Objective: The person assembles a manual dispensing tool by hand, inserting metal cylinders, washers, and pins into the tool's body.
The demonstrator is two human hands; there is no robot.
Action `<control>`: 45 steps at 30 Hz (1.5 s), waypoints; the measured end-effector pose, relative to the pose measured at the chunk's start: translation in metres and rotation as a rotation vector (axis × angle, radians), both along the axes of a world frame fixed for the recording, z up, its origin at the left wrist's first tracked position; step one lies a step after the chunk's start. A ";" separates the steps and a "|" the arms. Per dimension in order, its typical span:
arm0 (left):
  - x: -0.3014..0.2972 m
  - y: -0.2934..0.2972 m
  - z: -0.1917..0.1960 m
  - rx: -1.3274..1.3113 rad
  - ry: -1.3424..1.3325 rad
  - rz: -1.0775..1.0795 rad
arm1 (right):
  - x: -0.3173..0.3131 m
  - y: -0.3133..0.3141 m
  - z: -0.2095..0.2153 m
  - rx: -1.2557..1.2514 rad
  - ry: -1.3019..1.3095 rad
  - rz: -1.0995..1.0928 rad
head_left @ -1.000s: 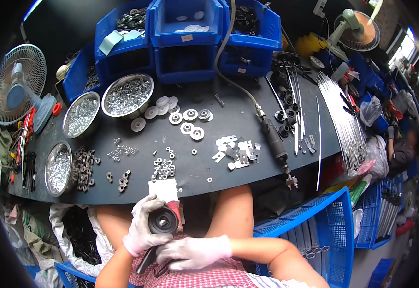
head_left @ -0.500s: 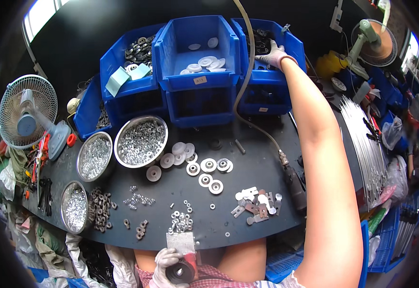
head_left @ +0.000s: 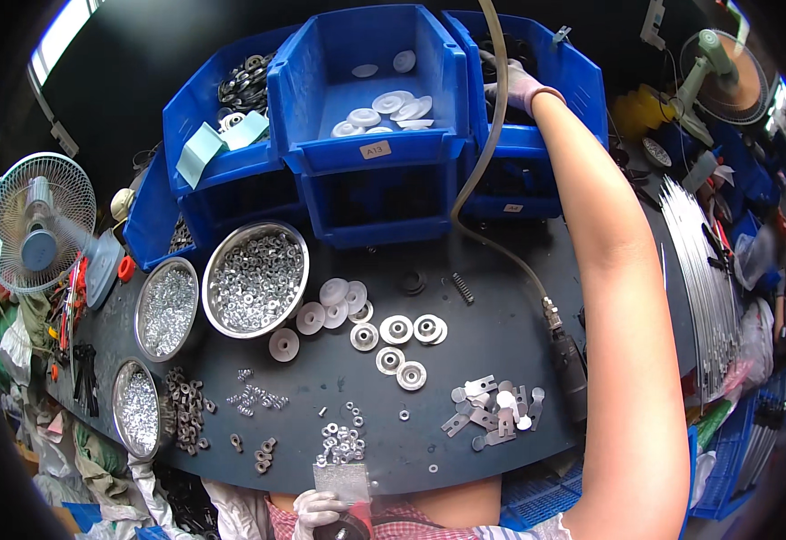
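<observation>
Dark tabletop (head_left: 501, 315), right hand (head_left: 517, 85) inside plastic bin (head_left: 580, 94)

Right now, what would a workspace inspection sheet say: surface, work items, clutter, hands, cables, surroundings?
Surface: flat dark table, with small loose metal parts in groups.
Work items: black round part, cut off by the frame edge; upper right blue plastic bin.
Clutter: three round steel bowls of small silvery pieces; flat silvery metal tabs.
Hands: white-gloved left hand on that part; white-gloved right hand inside that bin, partly hidden.
Cables: translucent beige hose, running to a dark cylindrical tool.
Surroundings: blue-and-white caged fan at left.
</observation>
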State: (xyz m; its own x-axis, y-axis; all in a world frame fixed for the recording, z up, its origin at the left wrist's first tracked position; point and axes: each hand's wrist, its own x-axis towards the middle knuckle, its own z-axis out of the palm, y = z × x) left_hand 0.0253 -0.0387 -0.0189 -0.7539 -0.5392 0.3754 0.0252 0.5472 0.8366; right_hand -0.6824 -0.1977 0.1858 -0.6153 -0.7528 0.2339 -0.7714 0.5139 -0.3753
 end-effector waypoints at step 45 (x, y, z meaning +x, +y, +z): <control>-0.009 -0.003 0.040 0.051 -0.103 -0.113 | 0.158 0.201 -0.057 -0.048 -0.168 0.158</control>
